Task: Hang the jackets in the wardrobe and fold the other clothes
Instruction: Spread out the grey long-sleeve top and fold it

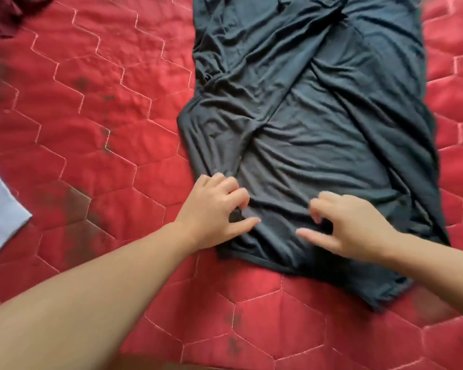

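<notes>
A dark grey garment (318,116) lies lengthwise on the red quilted bedspread (91,116), wrinkled, with its sides folded inward. Both hands are at its near end. My left hand (217,212) sits on the garment's near left corner, with curled fingers and thumb pinching a small bunch of the fabric. My right hand (350,225) is a little to the right of it on the same end. Its fingers are curled into the cloth and its thumb is stretched along it. The garment's far end runs out of the top of the view.
A pale blue-white cloth (0,206) lies at the left edge of the bedspread. A dark red garment (0,14) is bunched in the far left corner. Dark stains mark the quilt left of the grey garment and near the front.
</notes>
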Available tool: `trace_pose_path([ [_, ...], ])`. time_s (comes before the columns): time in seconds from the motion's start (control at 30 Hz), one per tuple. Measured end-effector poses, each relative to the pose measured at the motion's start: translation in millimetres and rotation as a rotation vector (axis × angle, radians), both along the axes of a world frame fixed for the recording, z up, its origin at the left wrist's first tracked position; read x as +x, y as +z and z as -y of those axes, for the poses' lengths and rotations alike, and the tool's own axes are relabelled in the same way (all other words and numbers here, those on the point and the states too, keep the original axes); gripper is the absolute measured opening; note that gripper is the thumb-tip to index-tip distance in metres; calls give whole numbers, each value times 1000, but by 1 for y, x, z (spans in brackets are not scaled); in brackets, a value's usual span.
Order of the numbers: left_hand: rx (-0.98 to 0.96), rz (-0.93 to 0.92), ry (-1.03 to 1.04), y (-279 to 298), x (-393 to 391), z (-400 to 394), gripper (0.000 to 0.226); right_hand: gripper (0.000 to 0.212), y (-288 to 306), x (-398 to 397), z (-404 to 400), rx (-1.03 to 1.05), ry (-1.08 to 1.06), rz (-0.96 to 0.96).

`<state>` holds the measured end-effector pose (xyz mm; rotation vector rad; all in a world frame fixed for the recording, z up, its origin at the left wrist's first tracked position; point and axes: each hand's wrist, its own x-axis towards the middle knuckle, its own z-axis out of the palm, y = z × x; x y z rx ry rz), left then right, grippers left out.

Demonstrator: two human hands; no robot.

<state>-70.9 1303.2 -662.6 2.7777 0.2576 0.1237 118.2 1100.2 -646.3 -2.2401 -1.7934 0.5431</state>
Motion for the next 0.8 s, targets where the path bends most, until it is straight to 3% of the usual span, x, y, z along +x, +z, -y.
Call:
trace_pose_path([
  [0.17,115,-138,-171,-3,-40,34,46,37,-4,-43,101,-237,38,179],
  [0.27,210,-293,-116,-5,-50,48,46,37,-11,-52,108,-256,-131,206],
  [0.37,320,-375,-74,-4,-43,59,34,24,-13,-54,104,-230,-271,172],
  [0.5,356,-477,-164,20,-36,65,21,13,1,-54,111,-226,-450,84],
  [0.57,258,-568,-233,33,-40,74,14,11,13,-59,118,-346,-407,69],
  [0.7,-232,-950,-153,64,-42,74,5,10,45,-58,111,-745,-251,27],
  [0.8,-376,-1070,-92,92,-22,55,7,14,74,-41,85,-898,-174,-15],
])
